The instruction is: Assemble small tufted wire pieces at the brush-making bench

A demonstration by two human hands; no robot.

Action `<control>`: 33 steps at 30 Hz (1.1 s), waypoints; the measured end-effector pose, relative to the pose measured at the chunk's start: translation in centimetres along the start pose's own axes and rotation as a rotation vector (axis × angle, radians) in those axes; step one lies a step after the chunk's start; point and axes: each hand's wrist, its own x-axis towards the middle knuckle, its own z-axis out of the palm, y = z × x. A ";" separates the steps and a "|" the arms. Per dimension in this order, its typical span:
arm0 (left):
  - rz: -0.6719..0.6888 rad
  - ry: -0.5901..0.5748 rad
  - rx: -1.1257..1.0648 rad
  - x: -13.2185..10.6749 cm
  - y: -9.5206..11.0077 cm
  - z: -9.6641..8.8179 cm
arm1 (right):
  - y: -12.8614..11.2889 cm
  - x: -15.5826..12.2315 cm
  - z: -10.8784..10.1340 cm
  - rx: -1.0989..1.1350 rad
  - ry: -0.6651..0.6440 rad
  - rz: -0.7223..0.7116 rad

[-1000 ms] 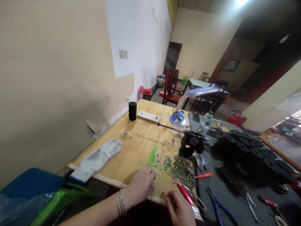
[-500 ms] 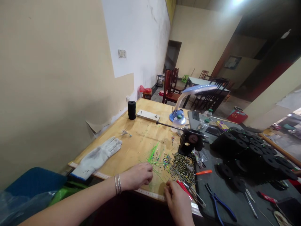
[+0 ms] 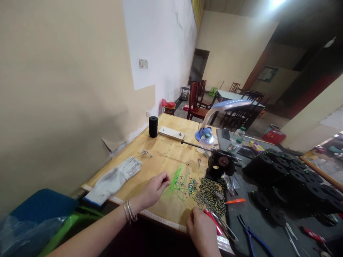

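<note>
- Green strings [image 3: 174,181] lie in a loose, messy bunch on the wood table [image 3: 160,162], between 2 and 3 o'clock from the left hand [image 3: 155,187].
- That hand is just beside them, thumb near the bent fingers. I cannot tell if it pinches a string.
- The right hand [image 3: 202,228] is at the table's near edge, with its fingers curled in. I cannot tell if they hold anything.
- The strings look thin, light and a bit springy, so they may slide or tangle. They are best picked up one at a time, near a free end, with thumb and finger tips.
- Tiny beads [image 3: 192,186] sit at 3 o'clock from the strings. They look hard and light, and would likely roll. A soft pinch on the sides should do.
- Striped bits [image 3: 210,191] make a big pile just past 12 o'clock from the right hand. They look stiff and small, so hold one by its middle.
- One red tool [image 3: 213,222] is just beside the right hand, at 2 o'clock. It looks firm and easy to grab by its red part.
</note>
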 end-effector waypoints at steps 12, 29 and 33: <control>-0.202 -0.181 0.448 -0.8 0.0 4.2 | -1.5 0.5 -0.7 -0.067 -0.103 0.022; -0.182 -0.242 0.619 -0.2 0.1 4.7 | -2.6 4.5 -2.5 0.077 -0.047 -0.074; -0.188 -0.193 0.563 -0.2 -0.2 3.2 | -3.6 5.5 -2.4 0.015 -0.102 -0.087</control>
